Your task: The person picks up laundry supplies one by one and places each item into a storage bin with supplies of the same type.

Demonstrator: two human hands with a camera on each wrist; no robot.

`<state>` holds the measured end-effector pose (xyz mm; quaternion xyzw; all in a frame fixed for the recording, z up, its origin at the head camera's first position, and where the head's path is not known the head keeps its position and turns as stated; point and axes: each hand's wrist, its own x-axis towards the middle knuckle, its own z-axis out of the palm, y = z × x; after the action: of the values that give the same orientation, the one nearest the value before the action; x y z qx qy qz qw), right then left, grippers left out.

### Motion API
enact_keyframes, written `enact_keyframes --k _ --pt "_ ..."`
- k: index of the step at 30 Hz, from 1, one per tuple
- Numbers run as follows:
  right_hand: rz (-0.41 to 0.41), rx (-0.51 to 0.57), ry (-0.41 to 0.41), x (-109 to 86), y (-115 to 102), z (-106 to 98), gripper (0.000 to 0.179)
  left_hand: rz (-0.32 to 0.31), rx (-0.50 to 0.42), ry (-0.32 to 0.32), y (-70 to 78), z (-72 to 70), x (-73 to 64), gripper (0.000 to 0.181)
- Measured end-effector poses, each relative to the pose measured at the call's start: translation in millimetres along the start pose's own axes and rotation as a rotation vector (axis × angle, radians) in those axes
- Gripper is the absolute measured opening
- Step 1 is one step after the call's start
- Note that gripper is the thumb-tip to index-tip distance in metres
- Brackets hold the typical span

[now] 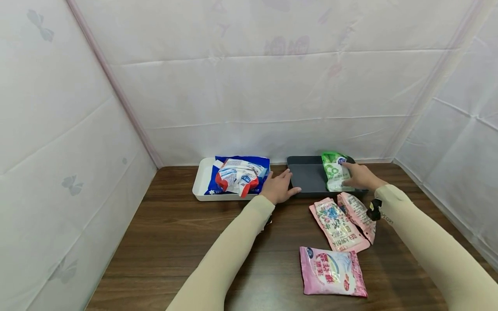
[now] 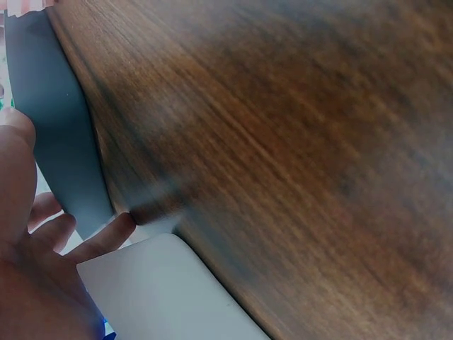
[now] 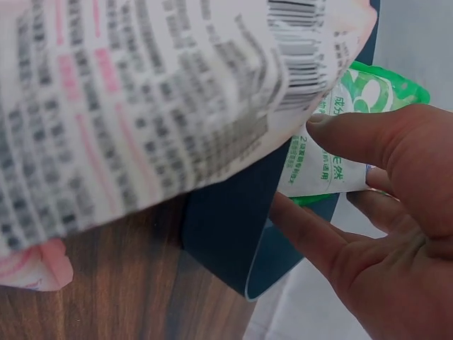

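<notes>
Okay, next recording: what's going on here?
A person's right hand touches a green-and-white packet in the dark tray; whether the grip is firm is unclear. The left hand is open at the gap between that tray and the white tray, which holds a blue packet with a red-and-white packet on top. Two pale pink pouches and a brighter pink packet lie on the table, outside the trays.

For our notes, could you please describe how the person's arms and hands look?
Long cream sleeves reach both wrists; the left hand and right hand are bare. A small black object sits at the right wrist, near dark markings on that sleeve.
</notes>
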<state>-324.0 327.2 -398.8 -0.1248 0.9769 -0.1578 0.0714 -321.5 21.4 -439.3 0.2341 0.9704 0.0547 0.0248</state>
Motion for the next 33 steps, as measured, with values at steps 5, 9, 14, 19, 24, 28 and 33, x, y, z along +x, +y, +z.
enact_keyframes --k 5,9,14,19,24,28,33 --pt "0.048 -0.008 -0.023 0.8 5.0 2.9 0.084 0.001 0.01 0.003 0.5 0.0 -1.1 0.074" --pt "0.06 -0.024 -0.039 0.3 6.7 4.4 0.083 -0.004 0.01 0.001 1.2 -0.3 -1.5 0.073" --pt "0.018 -0.047 -0.074 -2.6 7.7 6.9 0.079 -0.008 0.007 -0.008 2.2 0.6 -1.3 0.074" --pt "0.011 -0.057 -0.086 -2.8 6.0 8.0 0.075 -0.006 0.003 -0.006 2.5 0.5 -1.5 0.074" --pt "0.008 -0.059 -0.095 -3.2 6.1 7.9 0.071 0.0 0.009 -0.004 2.5 0.9 -1.4 0.074" --pt "-0.005 -0.053 -0.105 -4.1 6.8 7.9 0.067 -0.001 0.004 -0.005 2.1 2.1 0.0 0.074" --pt "-0.014 -0.037 -0.116 -5.4 8.2 8.2 0.063 -0.006 -0.007 -0.007 2.1 2.5 0.6 0.074"
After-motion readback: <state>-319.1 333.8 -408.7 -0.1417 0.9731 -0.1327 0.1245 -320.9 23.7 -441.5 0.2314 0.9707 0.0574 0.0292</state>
